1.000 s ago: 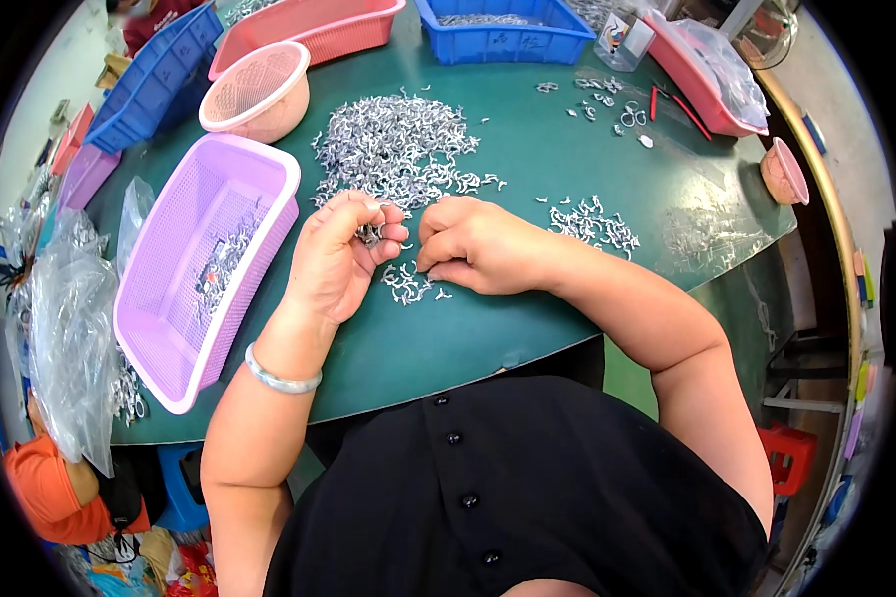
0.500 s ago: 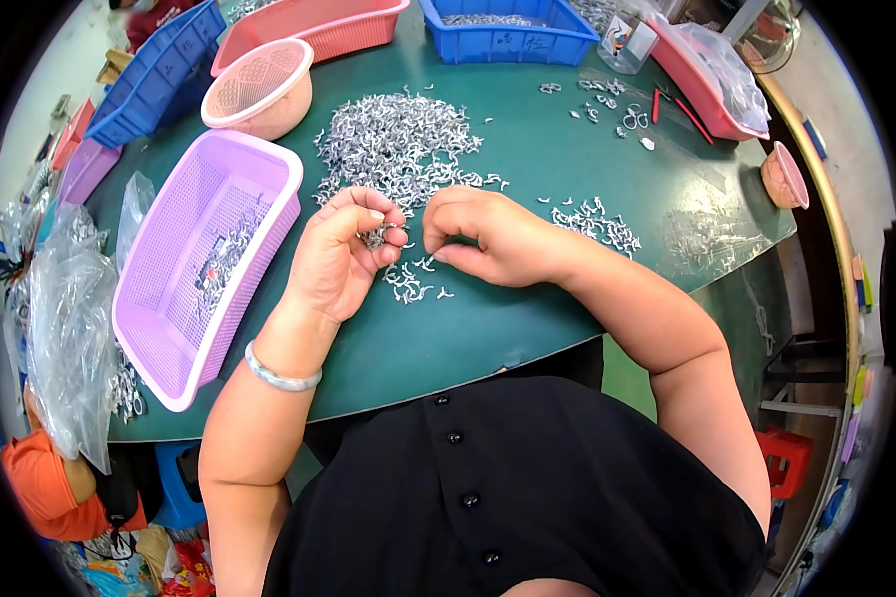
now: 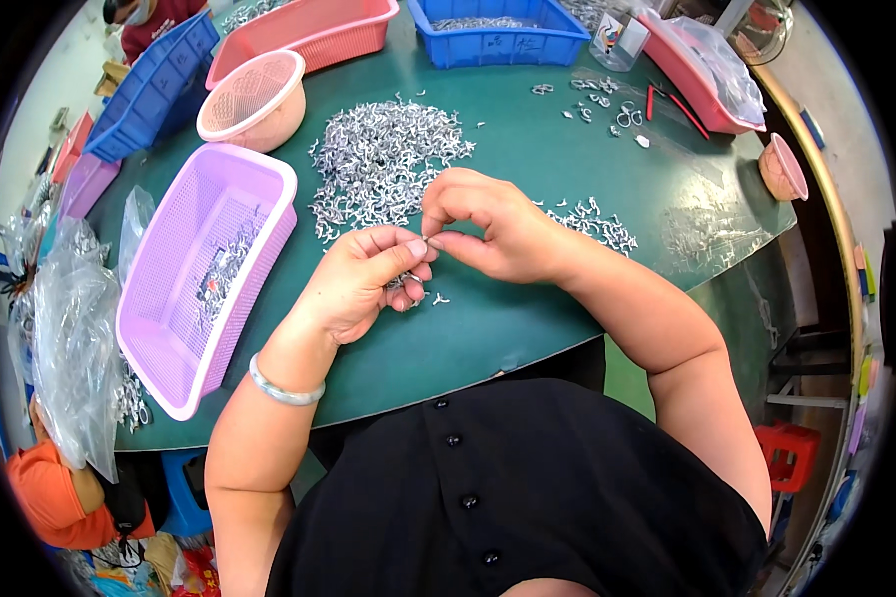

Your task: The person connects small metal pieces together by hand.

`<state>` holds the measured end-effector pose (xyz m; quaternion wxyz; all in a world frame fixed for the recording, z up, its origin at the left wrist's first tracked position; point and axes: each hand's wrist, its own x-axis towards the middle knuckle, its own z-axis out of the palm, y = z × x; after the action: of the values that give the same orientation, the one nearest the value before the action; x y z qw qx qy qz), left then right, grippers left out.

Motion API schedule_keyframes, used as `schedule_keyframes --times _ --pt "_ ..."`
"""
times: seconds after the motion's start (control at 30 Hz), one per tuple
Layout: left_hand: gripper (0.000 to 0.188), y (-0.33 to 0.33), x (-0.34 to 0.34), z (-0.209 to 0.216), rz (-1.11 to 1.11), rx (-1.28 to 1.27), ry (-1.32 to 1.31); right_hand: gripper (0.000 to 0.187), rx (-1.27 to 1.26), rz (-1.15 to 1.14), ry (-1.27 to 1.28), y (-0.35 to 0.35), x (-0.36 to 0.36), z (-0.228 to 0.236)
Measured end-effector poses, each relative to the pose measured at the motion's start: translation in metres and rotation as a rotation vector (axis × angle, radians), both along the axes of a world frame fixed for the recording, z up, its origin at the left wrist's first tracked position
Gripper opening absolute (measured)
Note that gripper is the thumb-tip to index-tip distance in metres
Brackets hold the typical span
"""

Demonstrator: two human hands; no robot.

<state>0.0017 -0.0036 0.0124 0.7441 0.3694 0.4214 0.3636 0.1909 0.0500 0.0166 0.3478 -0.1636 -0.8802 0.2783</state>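
My left hand (image 3: 360,284) is curled, with small curved silvery metal pieces held in its fingers. Thumb and forefinger of my right hand (image 3: 498,231) pinch together at the left fingertips, on a tiny metal piece mostly hidden by the fingers. Just beyond both hands lies a large heap of the same metal pieces (image 3: 388,149). A smaller spread of pieces (image 3: 599,227) lies to the right of my right hand. A couple of loose pieces (image 3: 440,298) rest on the green table (image 3: 528,318) beneath the hands.
A purple basket (image 3: 154,333) with metal pieces stands at left, a round pink basket (image 3: 259,124) behind it. Blue bins (image 3: 503,48) and pink trays (image 3: 348,45) line the far side. Red-handled pliers (image 3: 682,111) and a small pink cup (image 3: 784,167) are at right. Another person (image 3: 154,25) is at far left.
My left hand has moved right and nearer, turning its palm down, over the loose pieces. My right hand has risen slightly, and the fingertips of both hands now meet.
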Motion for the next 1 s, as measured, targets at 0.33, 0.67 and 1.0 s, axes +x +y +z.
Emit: schedule_keyframes --times 0.33,0.67,1.0 --pt "0.011 0.0 0.001 -0.005 0.05 0.11 0.027 0.014 -0.008 -0.049 -0.01 0.005 0.002 -0.003" --pt "0.005 0.005 -0.003 -0.001 0.171 0.149 -0.08 0.011 0.017 -0.049 -0.118 0.004 -0.002 -0.014" --pt "0.007 0.006 -0.004 -0.007 0.203 0.247 -0.164 0.01 0.075 0.074 -0.168 -0.004 -0.009 -0.018"
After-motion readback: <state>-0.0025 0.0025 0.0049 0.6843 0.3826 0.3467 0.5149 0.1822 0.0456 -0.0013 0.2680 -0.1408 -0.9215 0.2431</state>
